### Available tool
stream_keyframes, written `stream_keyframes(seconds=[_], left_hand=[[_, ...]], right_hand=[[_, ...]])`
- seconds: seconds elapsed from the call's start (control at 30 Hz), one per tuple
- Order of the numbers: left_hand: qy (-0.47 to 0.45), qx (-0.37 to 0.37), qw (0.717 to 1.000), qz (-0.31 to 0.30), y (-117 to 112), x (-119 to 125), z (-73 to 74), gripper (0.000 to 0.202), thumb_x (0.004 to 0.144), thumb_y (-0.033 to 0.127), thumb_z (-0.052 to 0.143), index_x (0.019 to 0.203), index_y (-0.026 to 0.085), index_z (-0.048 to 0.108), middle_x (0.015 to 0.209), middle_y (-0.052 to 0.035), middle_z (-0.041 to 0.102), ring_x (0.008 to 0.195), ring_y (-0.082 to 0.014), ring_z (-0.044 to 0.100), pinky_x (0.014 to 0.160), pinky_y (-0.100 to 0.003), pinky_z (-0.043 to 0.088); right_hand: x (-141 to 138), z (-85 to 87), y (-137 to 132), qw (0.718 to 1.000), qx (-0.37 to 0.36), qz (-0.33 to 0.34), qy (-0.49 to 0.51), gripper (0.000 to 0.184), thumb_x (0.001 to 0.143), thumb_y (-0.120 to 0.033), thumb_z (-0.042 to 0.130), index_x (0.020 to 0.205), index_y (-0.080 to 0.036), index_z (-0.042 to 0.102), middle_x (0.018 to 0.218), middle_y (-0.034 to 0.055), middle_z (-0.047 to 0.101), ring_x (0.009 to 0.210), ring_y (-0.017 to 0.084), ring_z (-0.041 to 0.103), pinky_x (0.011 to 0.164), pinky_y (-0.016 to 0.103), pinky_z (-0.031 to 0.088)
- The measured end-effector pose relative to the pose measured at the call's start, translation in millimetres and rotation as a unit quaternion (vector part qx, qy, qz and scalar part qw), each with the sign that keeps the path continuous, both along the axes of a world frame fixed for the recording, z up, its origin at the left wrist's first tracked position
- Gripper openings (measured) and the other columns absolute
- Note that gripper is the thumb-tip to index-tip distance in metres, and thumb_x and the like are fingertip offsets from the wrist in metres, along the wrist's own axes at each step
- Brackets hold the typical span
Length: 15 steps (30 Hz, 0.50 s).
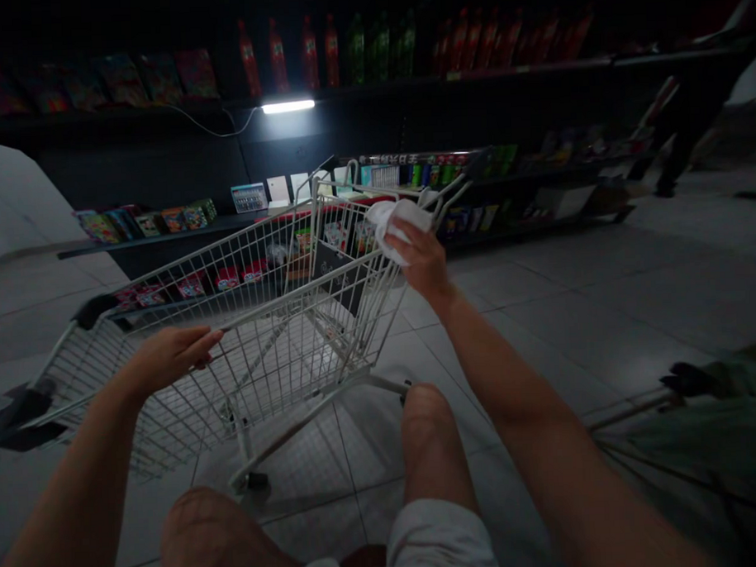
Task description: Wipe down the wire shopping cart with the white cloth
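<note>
A metal shopping cart (pixel 275 353) stands sideways in front of my bent knees. My left hand (pixel 170 357) grips the near top rail of its basket, fingers curled over the wire. Bunched in my right hand (pixel 419 253) is a white cloth (pixel 388 225), pressed to the top rail near the cart's handle end. The cloth hides part of that rail. A dark panel (pixel 339 275) hangs at the child-seat end. The cart's handle bar (pixel 423 158) runs along the far side, beyond the cloth.
Behind the cart, dark shelves (pixel 153 233) hold bottles (pixel 310 53), bags and boxes. A lit tube lamp (pixel 288 106) hangs under the upper shelf. A cart wheel (pixel 256 481) rests on the tiled floor (pixel 540 311). A folding chair (pixel 699 421) is at right; a person's legs (pixel 674 145) stand further back.
</note>
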<state>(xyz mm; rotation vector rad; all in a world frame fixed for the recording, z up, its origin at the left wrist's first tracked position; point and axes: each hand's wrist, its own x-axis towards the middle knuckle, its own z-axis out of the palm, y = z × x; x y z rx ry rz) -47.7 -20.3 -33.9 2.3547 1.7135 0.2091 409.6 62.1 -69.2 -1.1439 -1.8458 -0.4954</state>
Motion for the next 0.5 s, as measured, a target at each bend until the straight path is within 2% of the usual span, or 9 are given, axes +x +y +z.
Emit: stream_keyframes(seconds=[0.1, 0.17, 0.2, 0.27, 0.33, 0.4, 0.43, 0.5], left_hand=[[-0.004, -0.008, 1.000, 0.001, 1, -3, -0.4, 0.051, 0.089, 0.064, 0.033, 0.071, 0.022, 0.056, 0.068, -0.0012, 0.070, 0.066, -0.0178, 0.063, 0.068, -0.027, 0.044], [0.000, -0.016, 1.000, 0.009, 0, -3, 1.0, 0.052, 0.089, 0.065, 0.032, 0.071, 0.022, 0.056, 0.069, -0.0019, 0.070, 0.068, -0.0187, 0.063, 0.069, -0.028, 0.044], [0.013, -0.020, 1.000, 0.016, 0, -1, 2.7, 0.053, 0.089, 0.065, 0.031, 0.073, 0.022, 0.058, 0.070, -0.0023, 0.070, 0.069, -0.0194, 0.064, 0.069, -0.028, 0.043], [0.064, -0.007, 0.997, 0.033, -3, 8, 8.0, 0.055, 0.088, 0.067, 0.030, 0.081, 0.022, 0.061, 0.074, -0.0037, 0.070, 0.074, -0.0221, 0.064, 0.070, -0.031, 0.042], [0.119, 0.036, 0.991, 0.039, -5, 24, 15.4, 0.057, 0.088, 0.068, 0.029, 0.092, 0.022, 0.062, 0.083, -0.0053, 0.071, 0.081, -0.0253, 0.065, 0.070, -0.032, 0.041], [0.126, 0.086, 0.988, 0.023, -5, 45, 23.0, 0.058, 0.087, 0.069, 0.030, 0.104, 0.023, 0.061, 0.096, -0.0063, 0.071, 0.089, -0.0266, 0.065, 0.072, -0.033, 0.042], [0.120, 0.114, 0.986, 0.017, -3, 57, 26.2, 0.059, 0.087, 0.070, 0.031, 0.109, 0.023, 0.060, 0.103, -0.0069, 0.071, 0.092, -0.0265, 0.065, 0.074, -0.033, 0.043], [0.127, 0.158, 0.979, 0.000, 2, 80, 30.4, 0.060, 0.088, 0.068, 0.031, 0.116, 0.023, 0.058, 0.113, -0.0082, 0.069, 0.097, -0.0265, 0.065, 0.076, -0.033, 0.044]], right_hand=[[29, 32.4, 10, 0.990, 0.036, -0.078, 0.116, 0.048, 0.091, -0.014, 0.035, 0.134, -0.020, 0.056, 0.147, 0.0092, 0.047, 0.146, 0.025, 0.027, 0.117, 0.047, 0.030], [25, 34.4, 14, 0.980, 0.051, -0.101, 0.166, 0.051, 0.090, -0.012, 0.034, 0.137, -0.018, 0.053, 0.145, 0.0118, 0.048, 0.147, 0.027, 0.025, 0.116, 0.049, 0.030], [17, 27.4, 14, 0.979, 0.052, -0.100, 0.169, 0.052, 0.089, -0.011, 0.034, 0.137, -0.019, 0.053, 0.144, 0.0115, 0.049, 0.146, 0.027, 0.026, 0.116, 0.049, 0.031], [-7, 0.6, 12, 0.987, 0.038, -0.077, 0.137, 0.051, 0.088, -0.011, 0.038, 0.134, -0.022, 0.056, 0.143, 0.0078, 0.050, 0.143, 0.026, 0.033, 0.115, 0.047, 0.035], [-26, -31.9, 9, 0.995, 0.022, -0.037, 0.091, 0.049, 0.088, -0.011, 0.041, 0.130, -0.026, 0.059, 0.143, 0.0044, 0.051, 0.141, 0.024, 0.039, 0.114, 0.046, 0.039], [-31, -53.7, 10, 0.998, 0.027, 0.016, 0.058, 0.048, 0.087, -0.011, 0.042, 0.127, -0.028, 0.061, 0.143, 0.0024, 0.051, 0.138, 0.022, 0.044, 0.114, 0.044, 0.042], [-26, -57.0, 12, 0.997, 0.040, 0.041, 0.052, 0.047, 0.086, -0.011, 0.043, 0.126, -0.029, 0.062, 0.144, 0.0015, 0.051, 0.137, 0.022, 0.045, 0.114, 0.044, 0.042], [-10, -49.0, 23, 0.992, 0.077, 0.061, 0.078, 0.048, 0.085, -0.011, 0.045, 0.125, -0.030, 0.062, 0.145, -0.0004, 0.050, 0.137, 0.022, 0.045, 0.115, 0.045, 0.041]])
